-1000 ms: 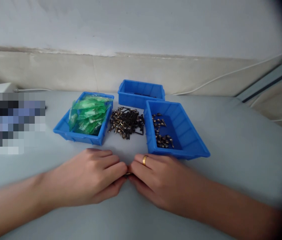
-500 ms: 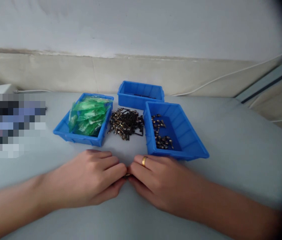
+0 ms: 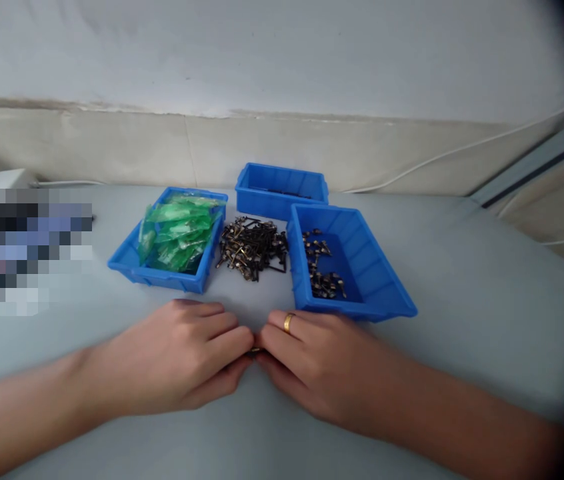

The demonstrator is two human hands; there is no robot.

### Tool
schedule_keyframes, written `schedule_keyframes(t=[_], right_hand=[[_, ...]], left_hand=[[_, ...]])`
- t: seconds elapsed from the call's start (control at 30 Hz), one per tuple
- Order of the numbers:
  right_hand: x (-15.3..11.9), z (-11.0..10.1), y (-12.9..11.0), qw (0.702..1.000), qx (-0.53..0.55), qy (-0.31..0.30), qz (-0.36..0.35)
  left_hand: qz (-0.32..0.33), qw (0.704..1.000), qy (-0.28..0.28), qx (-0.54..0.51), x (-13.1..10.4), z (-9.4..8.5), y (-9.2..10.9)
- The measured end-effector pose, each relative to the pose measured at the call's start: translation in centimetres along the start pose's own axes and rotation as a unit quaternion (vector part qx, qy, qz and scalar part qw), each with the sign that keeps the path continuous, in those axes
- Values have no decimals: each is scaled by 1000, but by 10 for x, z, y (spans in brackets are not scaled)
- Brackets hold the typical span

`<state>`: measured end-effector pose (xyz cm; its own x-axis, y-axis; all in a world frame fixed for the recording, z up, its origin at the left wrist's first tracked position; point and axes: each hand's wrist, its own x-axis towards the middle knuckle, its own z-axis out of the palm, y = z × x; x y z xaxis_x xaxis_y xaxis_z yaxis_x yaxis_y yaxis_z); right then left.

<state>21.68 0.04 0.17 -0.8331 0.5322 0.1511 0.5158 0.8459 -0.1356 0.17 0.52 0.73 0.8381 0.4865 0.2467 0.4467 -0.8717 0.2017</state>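
My left hand [image 3: 197, 353] and my right hand [image 3: 317, 360] meet low in the middle of the head view, both closed with fingertips pinched together. Between them a sliver of a small brass-coloured metal piece [image 3: 255, 350] shows; the fingers cover most of it, so its kind is not clear. A gold ring [image 3: 288, 323] sits on a finger of my right hand. Just beyond my hands lies a loose pile of dark and brass-coloured screw-like pieces [image 3: 252, 248]. The right blue bin [image 3: 379, 257], nearest my right hand, has similar short pieces [image 3: 327, 283] along its left side.
Green plastic bags [image 3: 182, 230] fill the left blue bin [image 3: 157, 279]. Another blue bin [image 3: 282, 203] stands behind the pile near the wall, with a few dark pieces inside. A white cable [image 3: 427, 160] runs at the back right. Blurred-out items [image 3: 22, 247] are at the left.
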Motion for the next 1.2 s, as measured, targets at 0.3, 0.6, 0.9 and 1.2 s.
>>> schedule_keyframes(t=[0.3, 0.6, 0.9, 1.2], right_hand=[[2, 1, 1, 1000, 1, 0, -4], [-1, 1, 1, 1000, 1, -7, 2], [2, 1, 1, 1000, 1, -4, 1], [0, 1, 1, 1000, 2, -16, 1]], left_hand=[[3, 1000, 1, 4, 0, -1, 1], [4, 1000, 4, 5, 0, -1, 1], [6, 1000, 1, 5, 0, -1, 1], [4, 1000, 2, -1, 0, -1, 1]])
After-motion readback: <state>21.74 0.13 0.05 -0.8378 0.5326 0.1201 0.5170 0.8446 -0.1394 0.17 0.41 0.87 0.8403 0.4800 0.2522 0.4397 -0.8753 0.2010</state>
